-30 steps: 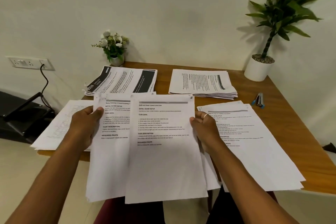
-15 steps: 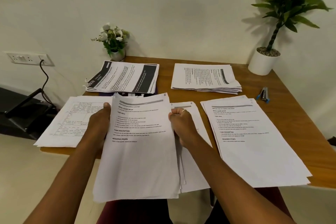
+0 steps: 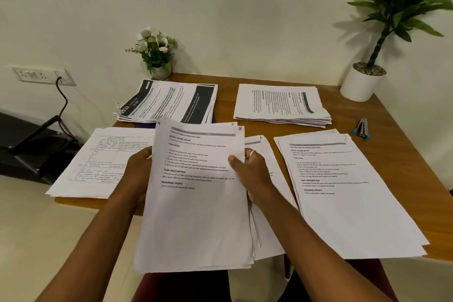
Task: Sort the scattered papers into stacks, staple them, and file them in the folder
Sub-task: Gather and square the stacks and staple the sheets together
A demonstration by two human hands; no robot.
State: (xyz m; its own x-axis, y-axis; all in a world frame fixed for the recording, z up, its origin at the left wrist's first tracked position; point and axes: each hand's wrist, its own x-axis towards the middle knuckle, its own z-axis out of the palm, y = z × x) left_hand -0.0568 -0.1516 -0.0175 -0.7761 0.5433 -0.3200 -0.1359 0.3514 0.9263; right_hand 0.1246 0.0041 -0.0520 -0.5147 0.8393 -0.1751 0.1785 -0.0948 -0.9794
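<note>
A sheaf of printed papers (image 3: 196, 198) is gripped at both side edges: the left hand (image 3: 138, 169) is curled round the left edge, and the right hand (image 3: 252, 174), on which a ring is worn, pinches the right edge with its thumb laid on the top page. The sheaf is held tilted above the near edge of the wooden table (image 3: 392, 154), over a few loose sheets (image 3: 274, 193). A form stack (image 3: 98, 162) lies to the left and a text stack (image 3: 343, 191) to the right. Farther back, a dark-banded stack (image 3: 171, 103) and a thicker stack (image 3: 282, 105) are laid side by side. A stapler (image 3: 361, 127) is seen near the right edge, apart from the papers.
</note>
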